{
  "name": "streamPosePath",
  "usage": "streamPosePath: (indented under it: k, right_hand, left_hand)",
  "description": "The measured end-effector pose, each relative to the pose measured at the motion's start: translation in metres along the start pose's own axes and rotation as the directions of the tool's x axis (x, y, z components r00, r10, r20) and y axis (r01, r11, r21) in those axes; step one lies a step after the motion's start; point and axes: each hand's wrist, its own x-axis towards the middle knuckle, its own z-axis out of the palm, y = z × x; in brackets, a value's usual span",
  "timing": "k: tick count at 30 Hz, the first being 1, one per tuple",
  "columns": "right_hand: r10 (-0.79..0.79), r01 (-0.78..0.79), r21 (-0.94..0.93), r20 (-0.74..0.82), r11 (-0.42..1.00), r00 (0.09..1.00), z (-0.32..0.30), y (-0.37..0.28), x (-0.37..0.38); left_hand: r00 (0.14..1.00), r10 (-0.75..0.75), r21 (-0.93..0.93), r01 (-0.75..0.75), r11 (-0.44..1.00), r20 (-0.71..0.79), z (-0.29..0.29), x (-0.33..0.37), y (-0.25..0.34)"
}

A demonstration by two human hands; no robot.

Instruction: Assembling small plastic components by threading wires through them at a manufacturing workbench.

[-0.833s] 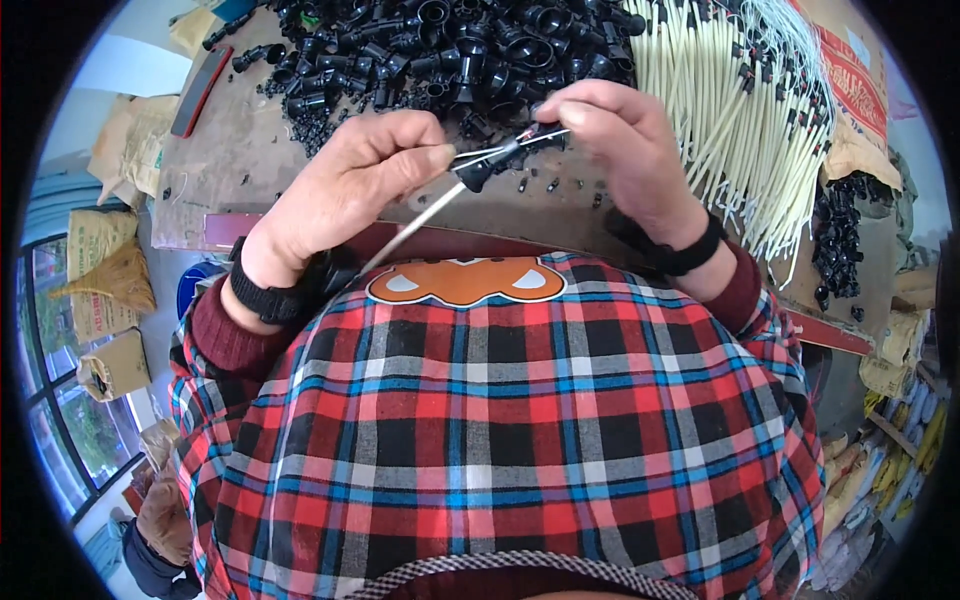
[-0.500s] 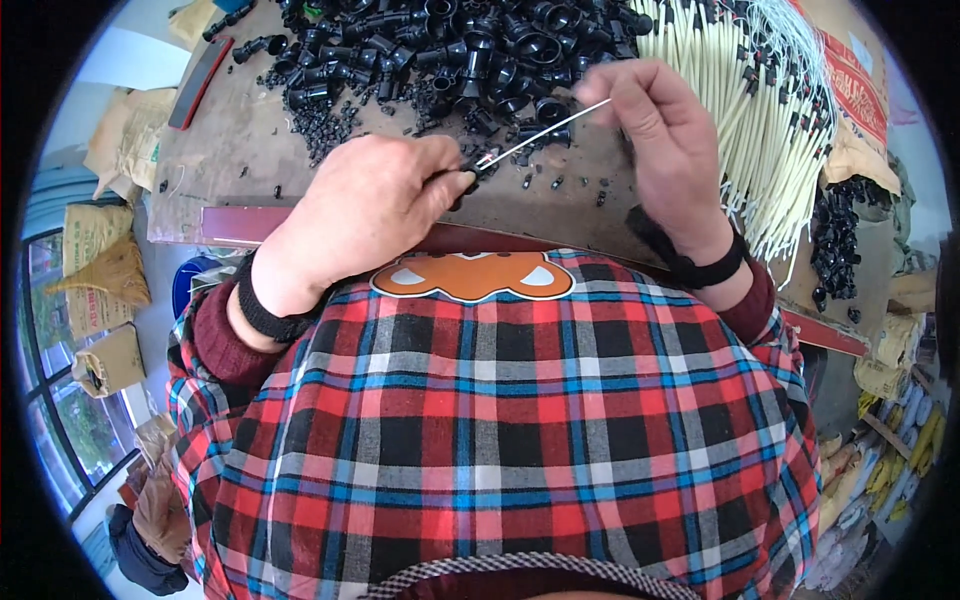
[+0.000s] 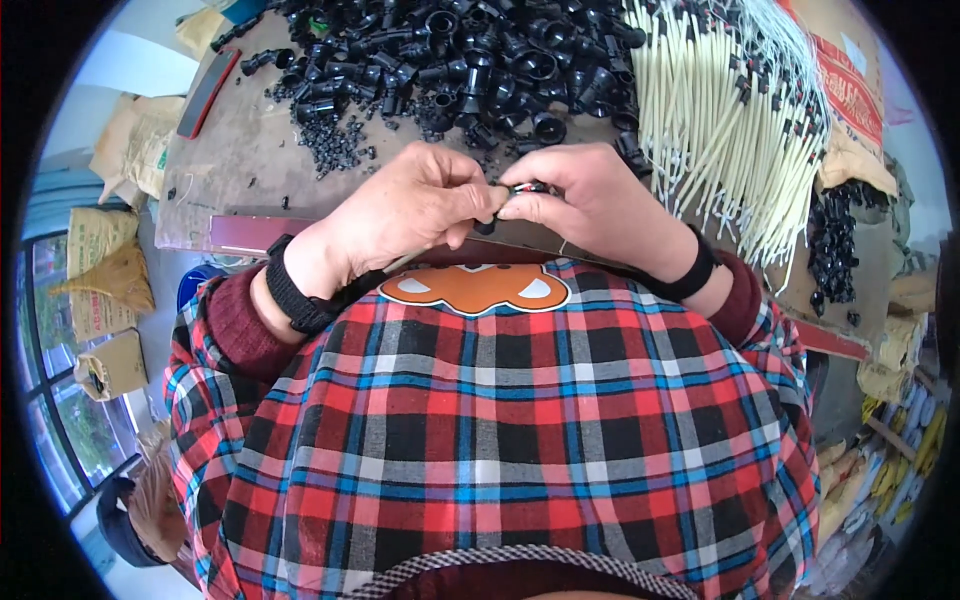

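Observation:
Close to the table's front edge, both hands meet around a small black plastic part (image 3: 530, 188) with a bit of red on it. My left hand (image 3: 405, 205) pinches its left end between thumb and fingers. From the other side, my right hand (image 3: 595, 205) is curled over the part, its thumb next to my left fingertips. A thin pale rod or tube (image 3: 408, 260) sticks out below my left palm; whether it joins the black part is hidden. Beyond the hands lies a heap of black plastic pipe fittings (image 3: 470, 70), with tiny black pieces (image 3: 335, 145) at its near left.
Cream tubes (image 3: 720, 130) with black pieces and white strands lie bundled at the right. A black-and-red bar (image 3: 208, 92) lies at the left of the table. More black parts (image 3: 832, 245) sit at the far right, by a paper sack (image 3: 855, 165).
My right hand has come down and left to meet my left hand. The thin white strand stretched between them no longer shows. The pale rod now shows under my left palm.

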Motion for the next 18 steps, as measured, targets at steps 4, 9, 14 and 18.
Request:
streamPosePath:
  k: [4, 9, 14, 18]
  right_hand:
    - [0.07, -0.069, 0.124, 0.0, 0.99, 0.998, -0.003, -0.007, -0.005]
    - [0.024, -0.018, 0.122, -0.047, 0.992, 0.999, -0.011, -0.01, -0.003]
    - [0.008, 0.007, 0.236, -0.062, 0.972, 0.998, -0.006, -0.004, -0.007]
    - [0.094, -0.067, 0.356, -0.059, 0.932, 0.994, 0.004, 0.002, -0.009]
  left_hand:
    - [0.995, -0.095, 0.078, 0.097, 0.992, -0.024, 0.002, 0.001, 0.004]
    - [0.867, 0.498, 0.238, -0.476, 0.847, -0.037, 0.007, 0.007, -0.011]
    - [0.962, 0.211, -0.228, -0.169, 0.959, 0.175, 0.01, 0.007, -0.012]
    - [0.975, 0.194, -0.258, -0.161, 0.953, 0.107, 0.01, 0.01, -0.019]
